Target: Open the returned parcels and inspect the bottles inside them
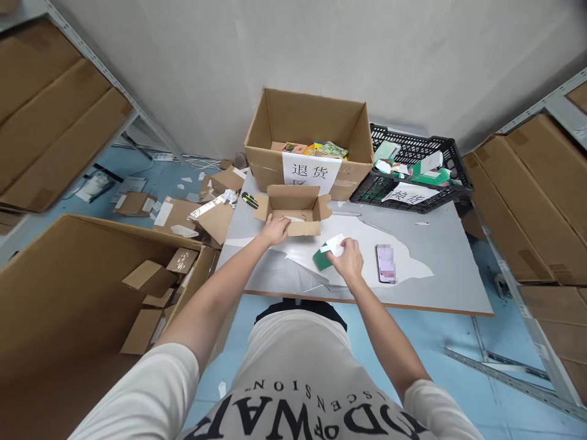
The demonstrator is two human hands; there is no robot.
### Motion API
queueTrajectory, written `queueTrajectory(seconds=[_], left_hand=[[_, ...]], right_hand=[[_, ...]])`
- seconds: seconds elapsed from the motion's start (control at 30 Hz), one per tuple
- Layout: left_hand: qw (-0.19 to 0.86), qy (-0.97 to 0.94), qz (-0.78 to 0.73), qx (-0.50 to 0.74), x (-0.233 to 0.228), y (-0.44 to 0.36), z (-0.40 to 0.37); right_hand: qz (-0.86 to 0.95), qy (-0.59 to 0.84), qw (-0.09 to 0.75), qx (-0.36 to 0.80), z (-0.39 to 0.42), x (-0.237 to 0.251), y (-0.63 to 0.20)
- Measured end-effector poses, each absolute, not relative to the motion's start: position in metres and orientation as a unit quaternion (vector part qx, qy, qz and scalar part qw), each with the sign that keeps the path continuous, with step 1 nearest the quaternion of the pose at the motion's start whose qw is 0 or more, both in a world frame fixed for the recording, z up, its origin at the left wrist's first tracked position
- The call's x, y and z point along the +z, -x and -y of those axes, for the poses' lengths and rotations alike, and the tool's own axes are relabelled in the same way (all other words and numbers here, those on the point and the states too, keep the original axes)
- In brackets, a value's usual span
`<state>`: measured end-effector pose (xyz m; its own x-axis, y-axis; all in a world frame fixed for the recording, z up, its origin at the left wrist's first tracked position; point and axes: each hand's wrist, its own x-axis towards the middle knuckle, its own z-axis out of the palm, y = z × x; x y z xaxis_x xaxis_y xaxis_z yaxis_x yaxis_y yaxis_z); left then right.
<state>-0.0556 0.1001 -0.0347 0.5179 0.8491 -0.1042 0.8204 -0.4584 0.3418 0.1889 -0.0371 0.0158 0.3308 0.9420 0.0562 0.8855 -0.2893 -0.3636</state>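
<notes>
Left hand (276, 230) resting on the near edge of a small open cardboard box (293, 211), fingers curled over the front wall and pressing on it — closed on the box rim rather than spread. Box sitting on the grey table (458, 269), flaps splayed outward, just in front of a large open carton (309, 143) bearing a white label with printed characters. Inside that carton, a few colourful packets visible at the bottom.

Right hand (349, 260) lower and to the right, well apart from the left, pinching a small green item with a white slip (329, 252) between thumb and fingers, held just above or on the table surface — cannot tell which. Just beside this hand on its right, a phone (385, 263) lying flat, screen up, on loose white paper sheets (413, 260) spread across the tabletop.

At the table's far right, a black plastic crate (415, 174) holding green and white packets and a paper sign. Near the small box on its left, a yellow-and-black utility knife (250, 200). Beside the table on the left, a big cardboard bin (92, 287) with flattened cartons inside; more torn cardboard and paper scraps scattered over the blue floor beyond.
</notes>
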Motion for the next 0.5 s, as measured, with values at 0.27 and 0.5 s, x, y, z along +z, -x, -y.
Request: queueTrajectory(seconds=[0.27,0.5], left_hand=[[0.209,-0.806,-0.522,0.186,-0.022,0.024,-0.036],[0.407,-0.7,-0.508,0.293,-0.051,-0.038,0.051]], right_hand=[[0.602,0.777,0.133,0.13,0.034,0.0,-0.176],[0.644,0.727,0.154,0.184,0.045,-0.004,-0.187]])
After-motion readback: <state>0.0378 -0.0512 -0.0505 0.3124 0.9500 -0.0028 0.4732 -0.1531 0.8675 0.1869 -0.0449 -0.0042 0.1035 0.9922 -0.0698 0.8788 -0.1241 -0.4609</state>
